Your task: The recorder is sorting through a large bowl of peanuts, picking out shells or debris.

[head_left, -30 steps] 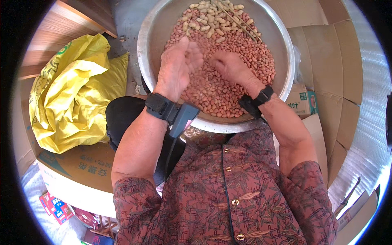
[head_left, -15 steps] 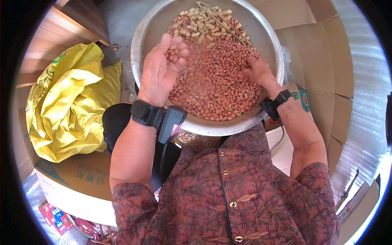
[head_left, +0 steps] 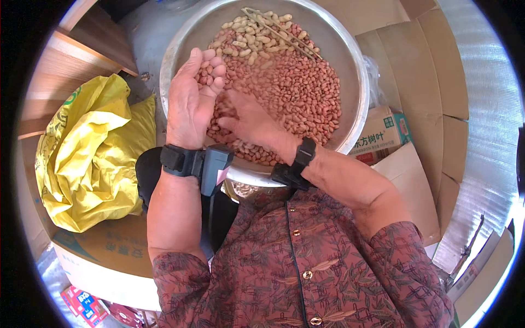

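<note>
A wide metal basin holds a spread of reddish shelled peanuts. Beige unshelled peanuts lie heaped at its far side, with thin dry stalks across them. My left hand is cupped palm up at the basin's left side, its fingers curled around a small handful of peanuts. Close beside it, my right hand reaches leftward low over the shelled peanuts. Its thumb and fingers look apart, the tips slightly blurred, and I see nothing held in them.
A crumpled yellow sack stands to the left on a cardboard box. Flattened cardboard and a printed carton are to the right. Wooden furniture stands at the far left. Black straps with a device are on my wrists.
My right hand has swept from the basin's right side leftward, near my left hand. My left hand stays cupped around peanuts. The whole view has shifted slightly.
</note>
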### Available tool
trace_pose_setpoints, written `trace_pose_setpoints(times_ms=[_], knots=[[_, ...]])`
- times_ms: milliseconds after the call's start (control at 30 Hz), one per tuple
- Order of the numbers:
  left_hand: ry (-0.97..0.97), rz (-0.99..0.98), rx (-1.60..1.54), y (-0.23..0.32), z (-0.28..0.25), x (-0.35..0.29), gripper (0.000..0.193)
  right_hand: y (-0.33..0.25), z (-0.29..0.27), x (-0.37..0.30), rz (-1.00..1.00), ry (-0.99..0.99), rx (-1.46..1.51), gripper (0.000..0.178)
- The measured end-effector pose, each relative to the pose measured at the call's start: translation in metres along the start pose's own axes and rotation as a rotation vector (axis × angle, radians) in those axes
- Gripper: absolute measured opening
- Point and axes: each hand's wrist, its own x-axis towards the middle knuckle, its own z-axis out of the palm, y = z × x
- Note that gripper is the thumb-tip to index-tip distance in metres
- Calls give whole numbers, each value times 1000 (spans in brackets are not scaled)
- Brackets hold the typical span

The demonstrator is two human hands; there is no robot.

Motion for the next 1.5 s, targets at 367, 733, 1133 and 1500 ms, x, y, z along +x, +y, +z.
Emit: trace_pose_setpoints(times_ms=[367,733,1133,1500], knots=[[99,-22,-91,12,-1,-3,24,117,-127,-2,271,124,-73,34],[46,-59,-74,12,2,-2,24,121,-104,6,187,158,-274,20],[116,6,-18,21,3,-5,24,104,-33,21,-49,41,-87,18],[106,65,-79,38,-10,-6,25,62,-58,18,43,-47,9,16]])
